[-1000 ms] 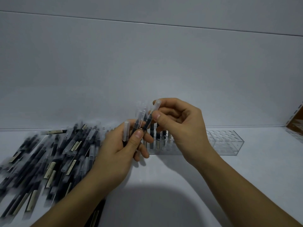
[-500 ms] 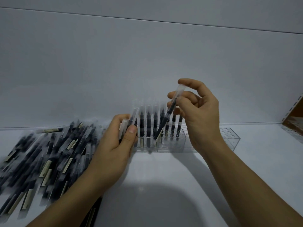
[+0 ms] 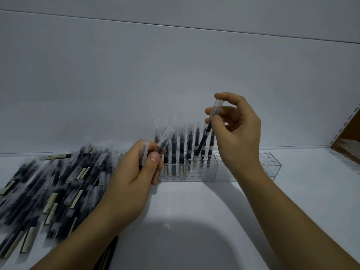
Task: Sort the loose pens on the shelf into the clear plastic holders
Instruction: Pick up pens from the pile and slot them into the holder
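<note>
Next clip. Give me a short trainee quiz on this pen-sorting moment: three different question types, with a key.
1. True or false: the right hand pinches a tilted pen whose lower tip is at the holder.
2. Which end of the holder has empty holes? A) left B) right
3. Fill in: the left hand grips spare pens; the loose pile lies to the holder's ___.
Key: 1 true; 2 B; 3 left.

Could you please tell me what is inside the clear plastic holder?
Capped dark pens stand upright in the left holes of the holder. The right hand holds another pen tilted, tip at a hole. The rightmost holes look empty; the forearm hides those between.
</note>
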`<state>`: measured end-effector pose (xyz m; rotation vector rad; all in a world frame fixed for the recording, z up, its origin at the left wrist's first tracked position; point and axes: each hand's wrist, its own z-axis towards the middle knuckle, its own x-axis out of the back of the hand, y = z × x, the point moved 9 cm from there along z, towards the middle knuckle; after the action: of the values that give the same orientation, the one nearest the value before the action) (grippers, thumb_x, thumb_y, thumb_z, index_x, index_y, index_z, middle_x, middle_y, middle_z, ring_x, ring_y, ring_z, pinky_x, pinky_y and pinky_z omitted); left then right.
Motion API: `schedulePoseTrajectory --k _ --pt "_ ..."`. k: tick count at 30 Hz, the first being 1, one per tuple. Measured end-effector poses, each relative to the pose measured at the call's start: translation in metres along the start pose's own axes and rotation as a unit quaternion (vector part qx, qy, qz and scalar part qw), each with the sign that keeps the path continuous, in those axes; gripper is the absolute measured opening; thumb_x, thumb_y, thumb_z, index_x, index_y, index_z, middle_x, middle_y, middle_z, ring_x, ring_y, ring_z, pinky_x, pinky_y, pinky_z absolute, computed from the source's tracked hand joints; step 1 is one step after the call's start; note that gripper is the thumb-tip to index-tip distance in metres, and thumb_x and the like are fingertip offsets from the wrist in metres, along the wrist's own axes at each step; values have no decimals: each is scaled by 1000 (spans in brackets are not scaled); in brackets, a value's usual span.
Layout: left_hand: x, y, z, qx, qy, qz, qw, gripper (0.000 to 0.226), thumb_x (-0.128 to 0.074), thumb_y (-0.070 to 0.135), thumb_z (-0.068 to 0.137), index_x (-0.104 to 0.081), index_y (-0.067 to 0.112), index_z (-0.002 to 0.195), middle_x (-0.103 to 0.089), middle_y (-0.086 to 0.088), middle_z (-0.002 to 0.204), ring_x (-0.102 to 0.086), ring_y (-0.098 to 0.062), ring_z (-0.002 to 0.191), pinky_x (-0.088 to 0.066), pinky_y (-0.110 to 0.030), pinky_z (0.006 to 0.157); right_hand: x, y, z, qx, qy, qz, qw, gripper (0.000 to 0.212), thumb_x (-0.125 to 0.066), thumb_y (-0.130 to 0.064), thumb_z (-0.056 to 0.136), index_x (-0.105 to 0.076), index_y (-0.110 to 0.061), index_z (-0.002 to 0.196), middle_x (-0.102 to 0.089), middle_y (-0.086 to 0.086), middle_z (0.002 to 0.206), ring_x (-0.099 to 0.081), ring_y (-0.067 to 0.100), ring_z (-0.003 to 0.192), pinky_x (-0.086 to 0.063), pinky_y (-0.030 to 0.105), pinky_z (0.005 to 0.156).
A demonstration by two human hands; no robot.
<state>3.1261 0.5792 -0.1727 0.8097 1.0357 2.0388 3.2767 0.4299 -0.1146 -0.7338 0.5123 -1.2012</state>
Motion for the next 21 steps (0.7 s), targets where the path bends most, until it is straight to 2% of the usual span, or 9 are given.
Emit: schedulePoseTrajectory --k 4,10,18,21 --pt "0 0 0 7 1 3 1000 23 -42 32 100 -56 17 89 -53 6 63 -45 -4 55 -41 -19 53 0 1 0 2 -5 -22 1000 34 -60 1 94 -65 -21 120 -75 -1 97 -73 23 88 -61 46 75" --pt "2 -2 0 21 14 -14 1000 23 -44 37 94 -60 20 90 -54 11 60 -44 -2 53 -39 -17 50 0 0 0 16 -4 -40 999 31 -63 -3 96 -67 -22 120 -72 -4 96 -73 22 88 -61 45 75" --pt "5 -10 0 44 24 -22 998 16 -49 41 91 -64 36 96 -63 10 75 -53 -1 58 -47 -24 53 -8 5 -3 25 -33 -96 995 36 -65 0 90 -66 -24 117 -73 -5 94 -71 15 87 -60 33 71" --pt "5 -9 0 52 29 -42 997 18 -50 39 88 -64 33 97 -64 7 77 -54 -1 57 -47 -21 51 -10 3 -4 42 -44 -126 990 35 -68 0 88 -68 -23 114 -72 -7 92 -70 13 84 -59 28 69"
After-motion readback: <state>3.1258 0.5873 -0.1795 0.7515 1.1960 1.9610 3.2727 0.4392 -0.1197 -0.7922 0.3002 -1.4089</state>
